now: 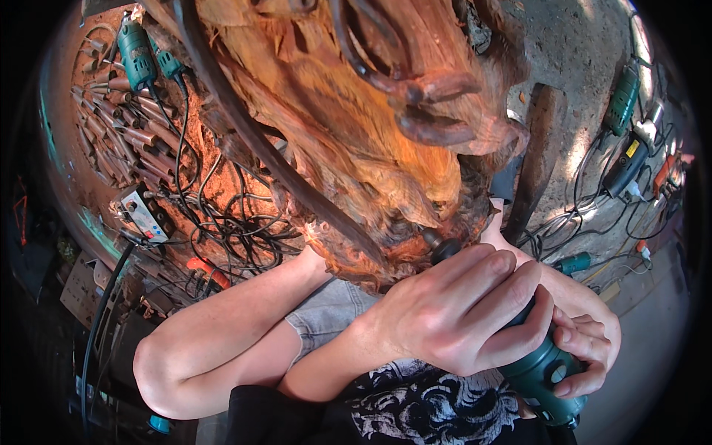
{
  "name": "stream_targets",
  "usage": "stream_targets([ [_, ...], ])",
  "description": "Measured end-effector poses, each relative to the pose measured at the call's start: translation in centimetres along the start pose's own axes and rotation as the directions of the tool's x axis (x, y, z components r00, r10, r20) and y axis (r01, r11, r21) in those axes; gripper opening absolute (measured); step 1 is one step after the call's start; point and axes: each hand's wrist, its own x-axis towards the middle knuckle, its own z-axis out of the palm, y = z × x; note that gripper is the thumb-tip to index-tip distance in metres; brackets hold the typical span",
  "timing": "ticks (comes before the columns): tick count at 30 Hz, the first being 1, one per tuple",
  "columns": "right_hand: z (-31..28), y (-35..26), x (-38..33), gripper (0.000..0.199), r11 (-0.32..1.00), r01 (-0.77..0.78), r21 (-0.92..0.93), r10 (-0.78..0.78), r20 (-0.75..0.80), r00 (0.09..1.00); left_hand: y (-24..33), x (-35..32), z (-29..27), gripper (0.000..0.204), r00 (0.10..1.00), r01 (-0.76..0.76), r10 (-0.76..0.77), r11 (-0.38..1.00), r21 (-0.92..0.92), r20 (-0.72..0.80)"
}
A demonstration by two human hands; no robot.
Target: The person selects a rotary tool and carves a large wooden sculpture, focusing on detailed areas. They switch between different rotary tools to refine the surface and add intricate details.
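Head view, looking down. Near centre: left hand [452, 308] wrapped over the front of a green rotary grinder [540, 374], fingers closed around its body. Near right: right hand [589, 348] closed on the rear of the same tool, fingertips curled over the casing. Black nose of the tool [443, 248] pressed against the lower edge of a large reddish carved root sculpture [356, 133], which fills the centre and far part of the frame. Cutting bit hidden where nose meets wood; contact itself not resolvable.

Far left: rows of wooden-handled chisels [122, 141], two more green power tools [137, 55], a white power strip [144, 215] and a tangle of black cables [230, 230] on the ground. Right: a dark plank [538, 156] leaning beside the sculpture, further corded tools [621, 100] and leads beyond it.

Judged hazards:
- Bit catching in uneven grain, kicking the tool toward the left fingers, which sit just behind the nose.
- Bare forearms and a crossed-arm posture near the work, giving little guard against chips and limited leverage to check a kick.
- Thin projecting wood just beside the contact point, liable to splinter under side pressure.
- Loose leads around the work, liable to snag.
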Motion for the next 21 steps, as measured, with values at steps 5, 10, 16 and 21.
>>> stream_targets([
  [5,1.2,2.7,-2.5,0.019,0.862,0.506,0.023,-0.477,-0.300,0.826,0.0,0.2,0.3,0.017,1.000,-0.029,0.029,1.000,0.005,0.000],
  [10,3.1,5.9,-1.3,0.016,0.677,0.736,0.016,-0.655,-0.445,0.611,-0.1,0.0,0.3,0.016,1.000,0.008,-0.008,1.000,-0.017,0.007],
  [16,3.1,5.1,-1.1,0.024,0.837,0.534,-0.118,-0.540,-0.340,0.770,0.0,-0.1,0.1,0.016,0.999,0.015,-0.013,0.999,-0.031,0.042],
  [21,1.2,3.8,-3.4,0.032,0.797,0.575,-0.187,-0.602,-0.322,0.730,0.1,0.1,0.4,0.017,1.000,-0.006,0.006,1.000,-0.031,0.008],
])
